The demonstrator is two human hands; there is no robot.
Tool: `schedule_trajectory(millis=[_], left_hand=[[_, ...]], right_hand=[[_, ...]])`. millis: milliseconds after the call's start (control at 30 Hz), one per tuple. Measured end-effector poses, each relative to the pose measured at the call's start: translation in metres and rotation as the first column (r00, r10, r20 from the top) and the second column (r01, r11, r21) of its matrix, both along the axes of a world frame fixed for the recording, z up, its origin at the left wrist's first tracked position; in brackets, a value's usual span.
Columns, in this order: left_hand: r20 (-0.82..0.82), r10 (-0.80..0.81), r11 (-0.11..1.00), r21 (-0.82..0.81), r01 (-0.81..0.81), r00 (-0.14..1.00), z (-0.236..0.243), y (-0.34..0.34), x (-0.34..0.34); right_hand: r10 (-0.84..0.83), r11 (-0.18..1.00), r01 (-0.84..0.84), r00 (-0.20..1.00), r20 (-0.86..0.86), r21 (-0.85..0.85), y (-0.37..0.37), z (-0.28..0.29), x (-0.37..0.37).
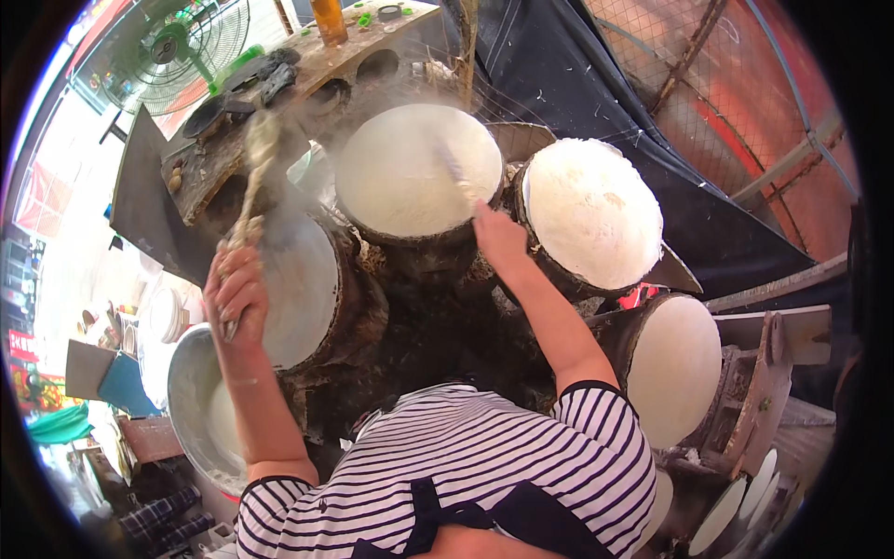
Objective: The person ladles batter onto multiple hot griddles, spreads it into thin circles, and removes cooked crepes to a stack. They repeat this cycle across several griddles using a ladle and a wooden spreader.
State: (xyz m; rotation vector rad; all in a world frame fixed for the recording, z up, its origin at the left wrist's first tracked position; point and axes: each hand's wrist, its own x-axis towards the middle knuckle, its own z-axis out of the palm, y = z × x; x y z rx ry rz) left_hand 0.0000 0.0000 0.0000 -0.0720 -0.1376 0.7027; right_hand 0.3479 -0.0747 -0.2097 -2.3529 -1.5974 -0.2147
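My left hand (237,289) is closed around a long stick (250,200), raised above the left round griddle (312,289). The stick's upper end is thick, pale and lumpy, as if wrapped or coated. My right hand (500,235) grips a thin tool (456,172) over the middle griddle (391,200); its far end is smeared by motion, so its kind is unclear. A smooth pale layer covers the middle griddle, and steam drifts there. To its right, another griddle (591,214) bears a whiter layer with uneven edges. Below my left hand stands a metal basin (183,401) with pale liquid.
A further pale-topped griddle (675,373) stands by my right elbow. Several pale discs (722,517) lean at the lower right. A sooty stove bench (326,70) and green fan (168,47) are at the far left. Black sheeting (568,93) hangs behind the griddles.
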Motion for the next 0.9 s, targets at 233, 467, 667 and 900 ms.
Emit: schedule_trajectory(millis=[233, 467, 667, 900], left_hand=[[-0.118, 0.304, 0.953, 0.036, -0.302, 0.945, -0.012, -0.059, -0.124], [-0.605, 0.622, 0.780, 0.419, -0.465, 0.497, -0.078, -0.108, -0.233], [-0.835, 0.544, 0.594, 0.449, -0.668, -0.077, -0.093, -0.149, -0.227], [-0.838, 0.500, 0.569, 0.507, -0.647, -0.216, -0.113, -0.172, -0.244]], right_hand=[[-0.155, 0.985, 0.170, 0.957, -0.243, 0.038, -0.002, -0.017, 0.025], [0.576, 0.809, -0.410, 0.417, -0.703, 0.420, -0.004, 0.084, -0.225], [0.628, 0.419, -0.801, -0.085, -0.774, 0.428, -0.053, 0.101, -0.415], [0.681, 0.689, -0.552, 0.275, -0.678, 0.469, -0.015, 0.025, -0.284]])
